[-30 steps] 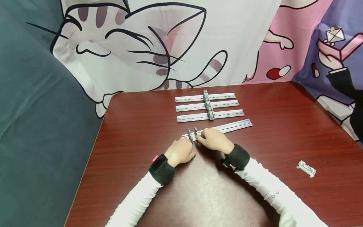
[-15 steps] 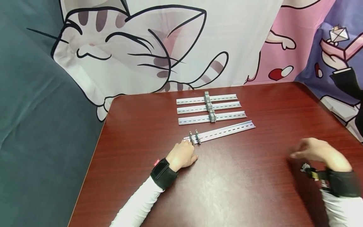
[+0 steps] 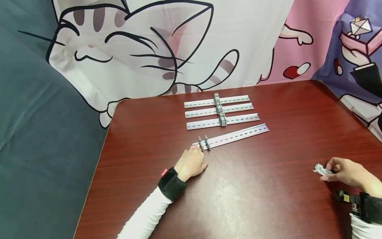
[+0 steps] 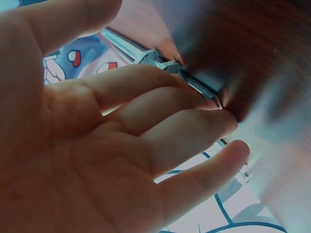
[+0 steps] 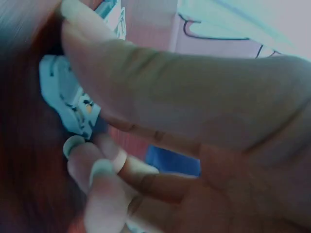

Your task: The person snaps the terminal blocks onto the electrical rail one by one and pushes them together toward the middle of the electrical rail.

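My left hand (image 3: 191, 162) rests at the near-left end of a slotted metal DIN rail (image 3: 238, 135), its fingers extended onto that end. In the left wrist view the fingers (image 4: 194, 126) lie fairly straight with the palm bare. Two thin clip-on terminal pieces (image 3: 207, 142) stand upright across the rail close to the fingertips. At the far right, my right hand (image 3: 347, 172) pinches a pale grey terminal block (image 3: 321, 170) between thumb and fingers. The right wrist view shows the block (image 5: 65, 92) low over the table, with the thumb covering part of it.
Behind the angled rail, three more DIN rails (image 3: 201, 124) lie in parallel, each with a cluster of terminal blocks (image 3: 222, 119) near its middle. The reddish-brown table (image 3: 253, 192) ends at a printed cloth (image 3: 250, 33) at the back.
My right hand has left the rail, swung far to the right and taken hold of the loose terminal block. My left hand has stayed at the rail's end.
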`<state>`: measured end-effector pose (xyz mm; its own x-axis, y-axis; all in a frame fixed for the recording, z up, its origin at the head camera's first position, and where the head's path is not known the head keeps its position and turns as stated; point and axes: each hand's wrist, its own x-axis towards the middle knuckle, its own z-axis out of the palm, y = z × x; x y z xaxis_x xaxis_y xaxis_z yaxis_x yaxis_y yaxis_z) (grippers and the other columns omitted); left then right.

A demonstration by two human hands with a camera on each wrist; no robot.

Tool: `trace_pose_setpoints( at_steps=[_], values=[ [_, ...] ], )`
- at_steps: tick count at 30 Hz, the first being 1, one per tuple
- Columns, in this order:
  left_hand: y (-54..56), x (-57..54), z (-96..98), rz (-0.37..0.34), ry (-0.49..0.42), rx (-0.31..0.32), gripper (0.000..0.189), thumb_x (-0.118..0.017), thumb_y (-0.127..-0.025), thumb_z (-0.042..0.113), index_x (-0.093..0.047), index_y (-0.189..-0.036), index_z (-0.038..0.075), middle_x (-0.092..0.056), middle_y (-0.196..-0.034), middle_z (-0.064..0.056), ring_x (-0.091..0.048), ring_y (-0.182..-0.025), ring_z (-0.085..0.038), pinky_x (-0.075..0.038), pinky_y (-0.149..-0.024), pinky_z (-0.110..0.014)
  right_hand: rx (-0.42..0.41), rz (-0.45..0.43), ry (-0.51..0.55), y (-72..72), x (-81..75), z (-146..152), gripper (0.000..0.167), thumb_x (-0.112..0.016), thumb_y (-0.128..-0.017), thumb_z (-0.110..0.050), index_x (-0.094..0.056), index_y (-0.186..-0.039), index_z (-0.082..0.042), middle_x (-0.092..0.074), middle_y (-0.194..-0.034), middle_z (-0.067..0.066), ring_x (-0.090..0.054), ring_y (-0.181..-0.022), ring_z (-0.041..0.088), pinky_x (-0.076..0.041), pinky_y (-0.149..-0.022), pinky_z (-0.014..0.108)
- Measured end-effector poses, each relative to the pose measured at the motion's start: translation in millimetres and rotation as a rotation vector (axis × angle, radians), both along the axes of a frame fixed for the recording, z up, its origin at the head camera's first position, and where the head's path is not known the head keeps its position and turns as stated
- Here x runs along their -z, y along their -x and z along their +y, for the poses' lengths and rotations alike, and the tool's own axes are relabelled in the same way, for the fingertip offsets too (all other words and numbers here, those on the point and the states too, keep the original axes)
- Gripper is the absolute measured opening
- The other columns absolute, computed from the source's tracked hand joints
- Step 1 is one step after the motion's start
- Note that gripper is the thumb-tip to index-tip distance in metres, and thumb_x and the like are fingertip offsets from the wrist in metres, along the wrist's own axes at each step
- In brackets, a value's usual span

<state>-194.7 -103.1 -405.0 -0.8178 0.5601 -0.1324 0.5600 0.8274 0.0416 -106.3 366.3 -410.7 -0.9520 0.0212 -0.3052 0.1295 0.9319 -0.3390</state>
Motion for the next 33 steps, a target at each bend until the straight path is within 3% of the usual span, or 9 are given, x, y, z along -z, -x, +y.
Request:
trace_pose_setpoints(
  at_steps=[6, 12, 19, 27, 33],
  values=[
    [0.3, -0.2, 0.2, 0.009, 0.017, -0.008, 0.038, -0.061, -0.091, 0.039, -0.07, -0.098, 0.003, -0.063, -0.103, -0.015, -0.059, -0.099, -0.029, -0.053, -0.079, -0.041, -0.07, 0.089, 0.021, 24.2, -1.1, -26, 0.037, -0.083, -0.07, -0.031, -0.056, -0.083, -0.01, -0.056, -0.07, -0.005, -0.042, -0.062, 0.002, -0.032, -0.059, 0.027],
    [0.5, 0.7, 2.6, 0.005, 0.023, -0.017, 0.039, -0.061, -0.091, 0.039, -0.07, -0.102, 0.003, -0.063, -0.103, -0.014, -0.059, -0.099, -0.028, -0.052, -0.079, -0.041, -0.13, 0.073, 0.083, 54.9, -3.3, -58, 0.044, -0.083, -0.072, -0.032, -0.056, -0.092, -0.004, -0.061, -0.073, -0.002, -0.051, -0.068, 0.01, -0.038, -0.062, 0.03],
    [-0.3, -2.4, 3.1, -0.032, 0.027, -0.033, 0.037, -0.06, -0.092, 0.039, -0.071, -0.101, 0.005, -0.064, -0.109, -0.015, -0.059, -0.105, -0.029, -0.051, -0.084, -0.043, -0.254, 0.122, 0.06, 86.1, -14.1, -85, 0.017, -0.074, -0.082, -0.024, -0.062, -0.082, -0.012, -0.057, -0.067, -0.005, -0.044, -0.063, 0.013, -0.034, -0.058, 0.029],
    [-1.6, -2.4, 2.4, -0.033, 0.016, -0.033, 0.034, -0.06, -0.092, 0.038, -0.072, -0.097, 0.006, -0.064, -0.107, -0.014, -0.058, -0.102, -0.028, -0.05, -0.083, -0.042, -0.288, 0.185, 0.076, 124.9, -26.1, -117, 0.011, -0.067, -0.089, -0.018, -0.065, -0.085, -0.007, -0.057, -0.066, -0.002, -0.046, -0.062, 0.013, -0.035, -0.056, 0.029],
    [-1.6, -2.8, 2.8, -0.027, 0.015, -0.043, 0.035, -0.06, -0.092, 0.038, -0.072, -0.098, 0.006, -0.064, -0.106, -0.014, -0.058, -0.102, -0.028, -0.05, -0.083, -0.041, -0.256, 0.213, 0.055, 145.0, -27.7, -137, 0.017, -0.064, -0.089, -0.017, -0.066, -0.094, -0.001, -0.063, -0.074, 0.007, -0.052, -0.065, 0.018, -0.039, -0.055, 0.03]
  ],
)
